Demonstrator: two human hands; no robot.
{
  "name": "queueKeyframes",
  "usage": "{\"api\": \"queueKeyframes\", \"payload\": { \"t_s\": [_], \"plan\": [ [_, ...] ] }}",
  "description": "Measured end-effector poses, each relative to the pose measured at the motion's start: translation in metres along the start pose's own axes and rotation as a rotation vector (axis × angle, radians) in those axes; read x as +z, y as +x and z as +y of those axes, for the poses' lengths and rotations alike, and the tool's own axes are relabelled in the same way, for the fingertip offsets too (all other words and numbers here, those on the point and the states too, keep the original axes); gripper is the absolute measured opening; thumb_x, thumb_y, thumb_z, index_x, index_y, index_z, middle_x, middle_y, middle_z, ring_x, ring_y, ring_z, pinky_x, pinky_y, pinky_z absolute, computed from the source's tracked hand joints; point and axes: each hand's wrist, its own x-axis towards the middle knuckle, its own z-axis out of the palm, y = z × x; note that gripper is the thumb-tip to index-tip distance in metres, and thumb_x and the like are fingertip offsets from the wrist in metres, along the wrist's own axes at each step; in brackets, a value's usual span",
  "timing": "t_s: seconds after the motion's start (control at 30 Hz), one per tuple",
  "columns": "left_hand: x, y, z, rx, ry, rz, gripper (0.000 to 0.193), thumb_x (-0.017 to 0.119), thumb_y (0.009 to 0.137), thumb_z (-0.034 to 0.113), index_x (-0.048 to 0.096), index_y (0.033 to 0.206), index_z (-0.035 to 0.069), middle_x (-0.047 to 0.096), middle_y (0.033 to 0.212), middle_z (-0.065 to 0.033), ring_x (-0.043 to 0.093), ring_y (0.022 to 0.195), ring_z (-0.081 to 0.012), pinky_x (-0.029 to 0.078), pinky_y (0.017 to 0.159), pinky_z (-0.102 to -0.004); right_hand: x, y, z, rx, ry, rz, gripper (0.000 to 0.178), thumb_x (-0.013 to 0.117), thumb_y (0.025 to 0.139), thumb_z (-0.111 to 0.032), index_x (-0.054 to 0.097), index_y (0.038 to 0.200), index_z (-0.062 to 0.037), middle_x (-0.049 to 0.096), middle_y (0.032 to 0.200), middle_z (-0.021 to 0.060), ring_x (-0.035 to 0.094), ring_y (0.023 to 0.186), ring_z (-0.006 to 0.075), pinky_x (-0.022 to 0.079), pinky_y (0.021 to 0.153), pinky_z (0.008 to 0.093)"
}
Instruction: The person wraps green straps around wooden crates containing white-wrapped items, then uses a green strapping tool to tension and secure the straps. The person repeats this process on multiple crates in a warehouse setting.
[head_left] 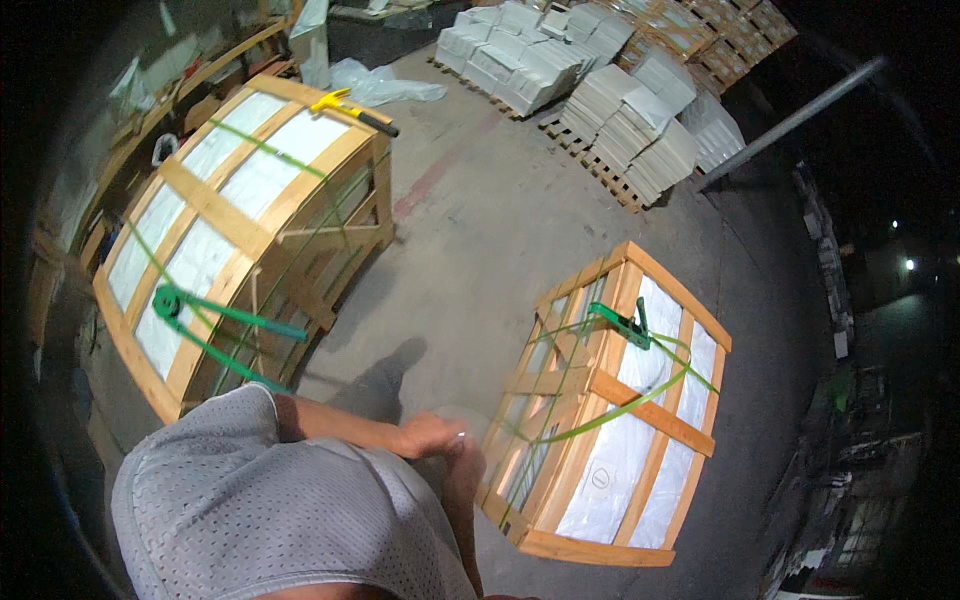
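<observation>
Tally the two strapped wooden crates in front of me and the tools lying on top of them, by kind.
Strapped wooden crates: 2
Yellow hammer: 1
Green long-handled strap sealer: 1
Green strap tensioner: 1
Total: 5

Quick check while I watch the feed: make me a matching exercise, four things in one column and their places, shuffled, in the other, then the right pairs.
Things
1. Hammer
2. Long-handled green tool
3. Compact green tool
4. Plastic sheet

Places
A. On top of the right crate
B. On the floor, towards the back
C. On the left crate, far end
D. On the left crate, near end

Pairs: 1-C, 2-D, 3-A, 4-B
</observation>
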Motion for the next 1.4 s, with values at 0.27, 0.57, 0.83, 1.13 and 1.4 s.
{"api": "queueKeyframes", "payload": {
  "t_s": [0.27,0.57,0.83,1.13,1.4],
  "plan": [
    [-0.089,0.155,-0.050,0.048,0.060,-0.146,0.024,0.056,0.090,0.027,0.054,0.101,0.005,0.062,0.074,-0.0204,0.061,0.068,-0.0406,0.049,0.060,-0.0480,-0.002,0.161,0.011,0.132,0.114,0.201,0.034,0.046,0.098,-0.028,0.062,0.096,0.0013,0.062,0.094,0.0109,0.063,0.089,0.0185,0.053,0.075,0.0326],
    [-0.110,0.291,-0.090,0.018,-0.177,-0.187,0.021,0.053,0.095,0.023,0.056,0.093,0.002,0.061,0.073,-0.0185,0.060,0.067,-0.0363,0.047,0.063,-0.0418,-0.108,0.216,-0.033,-0.006,-1.108,0.587,0.022,0.054,0.091,-0.020,0.063,0.097,-0.0011,0.063,0.092,0.0105,0.061,0.081,0.0280,0.049,0.075,0.0382],
    [-0.105,0.447,-0.094,-0.254,-0.392,-0.266,0.026,0.049,0.096,0.024,0.059,0.089,0.002,0.059,0.065,-0.0051,0.051,0.051,-0.0106,0.042,0.047,-0.0286,-0.278,0.268,-0.078,-0.028,0.291,1.329,0.026,0.057,0.092,-0.028,0.061,0.093,-0.0017,0.061,0.081,0.0073,0.058,0.073,0.0142,0.048,0.064,0.0271],
    [-0.058,0.603,-0.088,-0.350,-0.424,-0.293,0.030,0.050,0.095,0.026,0.061,0.085,0.000,0.062,0.068,-0.0054,0.050,0.047,-0.0115,0.041,0.045,-0.0278,-0.449,0.357,0.074,0.121,0.716,1.072,0.024,0.057,0.093,-0.027,0.061,0.089,-0.0042,0.063,0.080,0.0057,0.058,0.069,0.0143,0.048,0.061,0.0290],
    [0.012,0.735,-0.041,-0.275,-0.374,-0.592,0.031,0.054,0.093,0.030,0.063,0.087,0.001,0.063,0.070,-0.0036,0.050,0.043,-0.0101,0.042,0.044,-0.0275,-0.460,0.451,0.163,0.447,0.093,0.846,0.025,0.064,0.088,-0.030,0.066,0.096,-0.0057,0.066,0.079,0.0047,0.060,0.062,0.0152,0.050,0.059,0.0296]
  ]
}}
